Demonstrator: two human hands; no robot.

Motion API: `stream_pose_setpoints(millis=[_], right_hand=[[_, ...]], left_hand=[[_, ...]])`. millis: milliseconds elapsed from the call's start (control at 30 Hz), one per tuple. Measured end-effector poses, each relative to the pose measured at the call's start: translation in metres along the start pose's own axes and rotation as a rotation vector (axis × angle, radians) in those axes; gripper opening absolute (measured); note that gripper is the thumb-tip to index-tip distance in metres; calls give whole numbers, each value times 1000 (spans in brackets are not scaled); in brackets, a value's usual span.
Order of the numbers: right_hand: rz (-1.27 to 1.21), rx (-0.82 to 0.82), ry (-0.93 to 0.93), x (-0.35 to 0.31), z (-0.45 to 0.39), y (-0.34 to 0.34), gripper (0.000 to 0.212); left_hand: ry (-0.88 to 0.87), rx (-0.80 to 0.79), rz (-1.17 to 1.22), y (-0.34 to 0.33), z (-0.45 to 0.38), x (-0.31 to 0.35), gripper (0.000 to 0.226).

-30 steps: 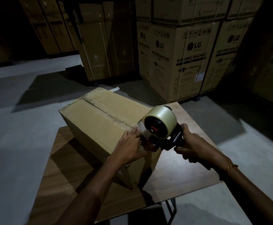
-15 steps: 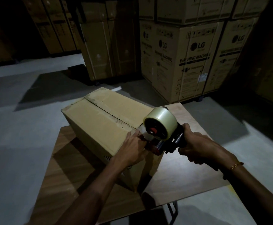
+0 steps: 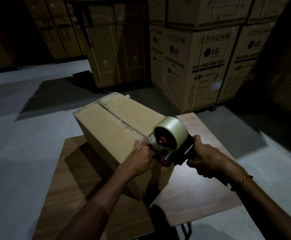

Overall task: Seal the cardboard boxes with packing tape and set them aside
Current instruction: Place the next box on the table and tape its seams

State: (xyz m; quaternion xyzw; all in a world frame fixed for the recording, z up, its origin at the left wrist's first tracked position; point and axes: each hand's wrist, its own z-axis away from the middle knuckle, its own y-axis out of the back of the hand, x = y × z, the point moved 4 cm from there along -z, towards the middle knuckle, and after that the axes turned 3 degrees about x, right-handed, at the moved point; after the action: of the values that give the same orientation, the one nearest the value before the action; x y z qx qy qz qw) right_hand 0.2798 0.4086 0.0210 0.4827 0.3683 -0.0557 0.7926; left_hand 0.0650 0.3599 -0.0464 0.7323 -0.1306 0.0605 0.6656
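A brown cardboard box lies on a small wooden table, its top flaps shut along a centre seam. A tape dispenser with a roll of clear packing tape sits at the box's near top edge, right on the seam. My right hand grips the dispenser's dark handle. My left hand rests on the box's near corner, its fingers pressing the tape end against the cardboard beside the dispenser's red roller.
Tall stacks of printed washing-machine cartons stand behind the table on the right. More large cartons stand at the back centre and left. Grey concrete floor surrounds the table. The room is dim.
Both hands and the dispenser stay at the box's near edge; the view has shifted slightly. My left fingers have edged closer onto the tape end.
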Motion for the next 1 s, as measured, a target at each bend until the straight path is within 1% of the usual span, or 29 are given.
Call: stream_pose_setpoints(millis=[167, 233, 300, 333, 400, 433, 467, 567, 600, 633, 667, 733, 800, 833, 900, 1000], right_hand=[[-19, 22, 2, -2, -12, -3, 41], [-34, 19, -3, -1, -15, -2, 42], [-30, 9, -5, -1, -17, -1, 42], [-11, 10, -1, -2, -17, -1, 42], [35, 26, 4, -2, -19, 0, 42], [46, 30, 2, -2, -19, 1, 42], [51, 29, 0, -2, -20, 1, 42], [69, 19, -3, -1, -21, 0, 44], [76, 18, -5, -1, -22, 0, 44], [81, 20, -7, -1, -22, 0, 43], [85, 22, -9, -2, -22, 1, 42], [102, 18, -9, -5, -23, 3, 42], [133, 4, -8, -9, -25, 5, 44], [138, -2, -10, -10, -25, 5, 44], [135, -9, -22, -11, -27, 6, 45], [142, -36, -48, -14, -32, 9, 46]], left_hand=[[-12, 16, 4, -2, -9, -12, 39], [-4, 17, 24, -2, -11, -12, 43], [35, -13, 100, 4, -14, -14, 54], [77, -54, 201, 9, -14, -18, 60], [185, -127, 574, 22, -15, -29, 73], [241, -135, 750, 30, -15, -33, 79], [300, -112, 868, 38, -15, -36, 79], [451, 73, 1024, 65, -24, -35, 57], [471, 92, 1060, 74, -29, -30, 52], [475, 57, 1076, 80, -36, -23, 52], [467, -21, 1053, 84, -43, -15, 60], [473, -167, 897, 89, -56, -3, 85], [488, -223, 726, 92, -67, 3, 109], [493, -239, 687, 93, -71, 4, 115], [483, -295, 640, 92, -79, 6, 117], [452, -373, 571, 93, -88, 8, 106]])
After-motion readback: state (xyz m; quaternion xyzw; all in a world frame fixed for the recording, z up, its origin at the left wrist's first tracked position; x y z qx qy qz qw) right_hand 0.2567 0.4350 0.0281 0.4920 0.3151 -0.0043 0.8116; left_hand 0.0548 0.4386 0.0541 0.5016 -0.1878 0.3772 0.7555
